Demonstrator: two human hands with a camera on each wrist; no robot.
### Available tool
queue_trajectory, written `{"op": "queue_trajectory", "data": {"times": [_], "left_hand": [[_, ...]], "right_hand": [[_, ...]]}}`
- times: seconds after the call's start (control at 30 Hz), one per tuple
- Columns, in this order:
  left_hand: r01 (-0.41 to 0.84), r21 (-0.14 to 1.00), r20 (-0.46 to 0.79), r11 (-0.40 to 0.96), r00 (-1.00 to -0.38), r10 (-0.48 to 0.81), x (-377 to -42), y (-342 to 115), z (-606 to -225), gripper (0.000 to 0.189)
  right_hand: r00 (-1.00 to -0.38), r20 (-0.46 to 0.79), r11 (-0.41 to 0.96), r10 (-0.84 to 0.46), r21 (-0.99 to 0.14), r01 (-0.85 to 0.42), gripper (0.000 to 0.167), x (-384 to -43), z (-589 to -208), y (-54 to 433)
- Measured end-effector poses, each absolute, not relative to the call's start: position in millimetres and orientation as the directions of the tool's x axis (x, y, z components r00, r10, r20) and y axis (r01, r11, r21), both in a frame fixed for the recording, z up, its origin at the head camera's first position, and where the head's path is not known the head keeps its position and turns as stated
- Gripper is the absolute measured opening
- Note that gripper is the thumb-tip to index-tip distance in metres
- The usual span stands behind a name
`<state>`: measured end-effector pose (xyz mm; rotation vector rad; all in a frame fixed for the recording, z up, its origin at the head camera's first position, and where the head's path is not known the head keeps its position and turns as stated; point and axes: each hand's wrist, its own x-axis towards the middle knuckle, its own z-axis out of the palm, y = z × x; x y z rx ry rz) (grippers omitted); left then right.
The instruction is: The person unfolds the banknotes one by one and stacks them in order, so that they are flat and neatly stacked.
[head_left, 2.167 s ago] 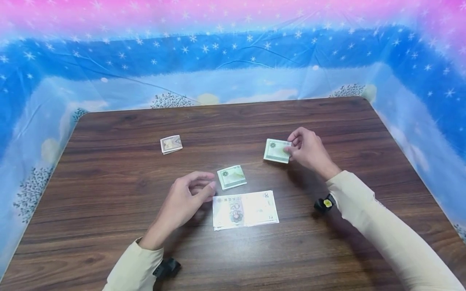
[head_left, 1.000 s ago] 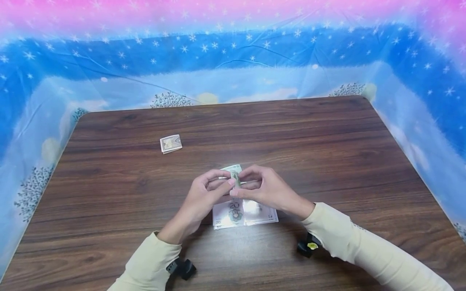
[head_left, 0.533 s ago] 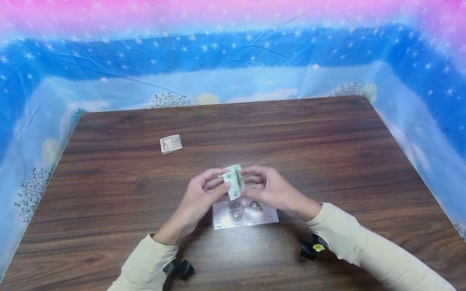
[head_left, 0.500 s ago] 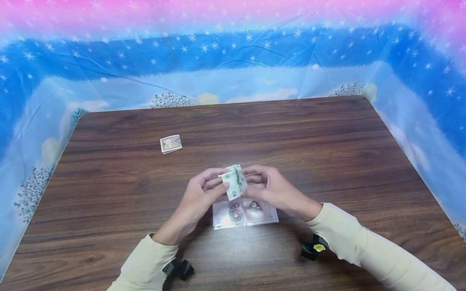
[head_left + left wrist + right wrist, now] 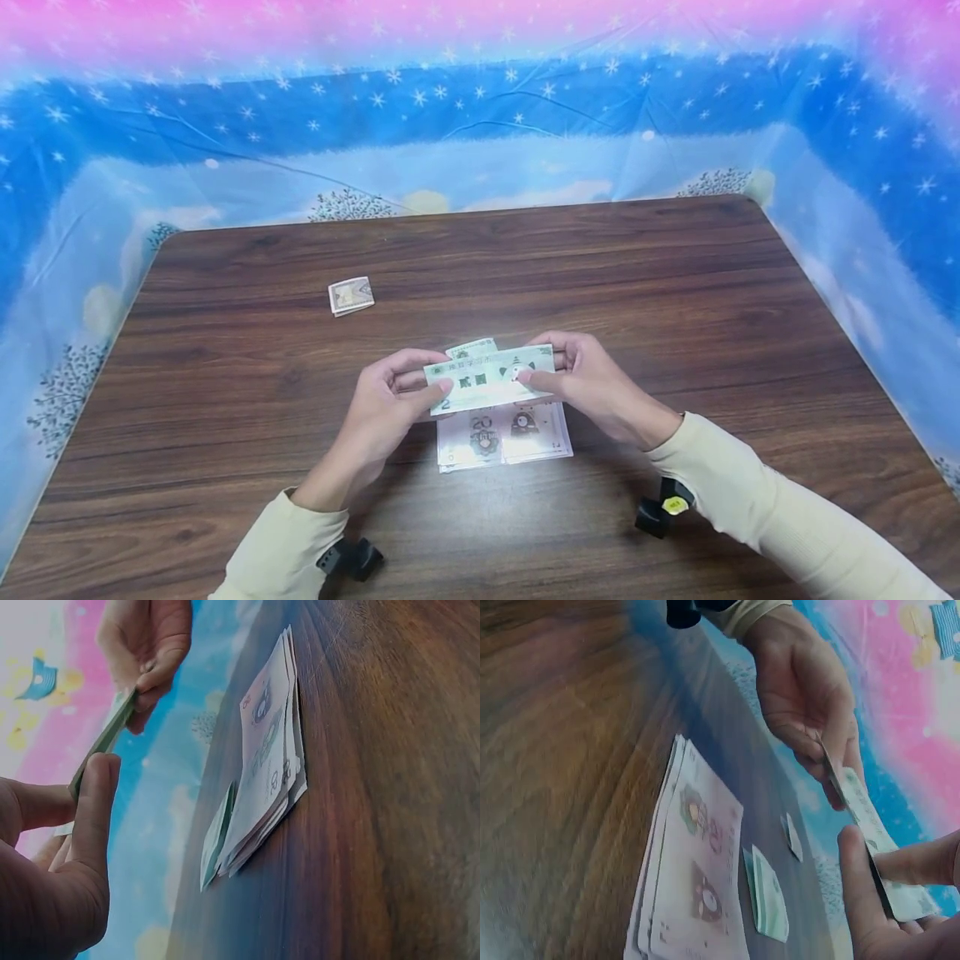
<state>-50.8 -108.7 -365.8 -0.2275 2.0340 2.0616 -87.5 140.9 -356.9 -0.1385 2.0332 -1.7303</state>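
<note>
A green banknote (image 5: 483,381) marked 2 is spread flat between my hands, raised above the table. My left hand (image 5: 386,408) pinches its left end, thumb on the near face. At the other end my right hand (image 5: 596,387) grips it the same way. Below lies a small stack of pinkish 20 banknotes (image 5: 498,442), its far part hidden in the head view by the raised note. A folded green banknote (image 5: 768,896) rests just beyond that stack, mostly covered in the head view.
A folded brownish banknote (image 5: 351,295) lies alone at the back left of the dark wooden table (image 5: 637,267). A blue and pink snowflake cloth (image 5: 480,108) hangs behind and around the table.
My right hand has brought the folded green banknote from the right to the left hand. Between them it has been unfolded to full length, and the hands have moved apart.
</note>
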Motion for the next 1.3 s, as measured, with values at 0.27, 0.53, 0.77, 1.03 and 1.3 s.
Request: {"op": "queue_trajectory", "data": {"times": [0.27, 0.53, 0.77, 1.03, 1.3], "left_hand": [[-0.19, 0.943, -0.237, 0.273, -0.96, 0.147, -49.9, -116.6, -371.3, 0.032], [0.053, 0.819, -0.164, 0.572, -0.932, 0.322, -48.4, -113.6, -379.5, 0.026], [0.099, 0.663, -0.174, 0.742, -0.944, 0.281, -50.2, -105.2, -385.9, 0.025], [0.136, 0.569, -0.137, 0.811, -0.957, 0.256, -49.2, -103.9, -385.2, 0.031], [0.229, 0.504, 0.041, 0.833, -0.969, 0.242, -49.6, -102.9, -372.1, 0.022]], "right_hand": [[-0.91, -0.147, 0.431, -0.387, -0.901, -0.038, 0.017, -91.2, -366.6, 155.9], [-0.873, -0.084, 0.578, -0.48, -0.779, -0.243, 0.016, -86.1, -377.9, 161.7], [-0.867, -0.102, 0.681, -0.488, -0.666, -0.305, 0.017, -84.3, -389.1, 157.8], [-0.883, -0.096, 0.745, -0.459, -0.583, -0.324, 0.025, -86.7, -389.9, 156.4], [-0.905, -0.135, 0.614, -0.404, -0.773, -0.158, 0.021, -114.5, -379.8, 152.9]]}}
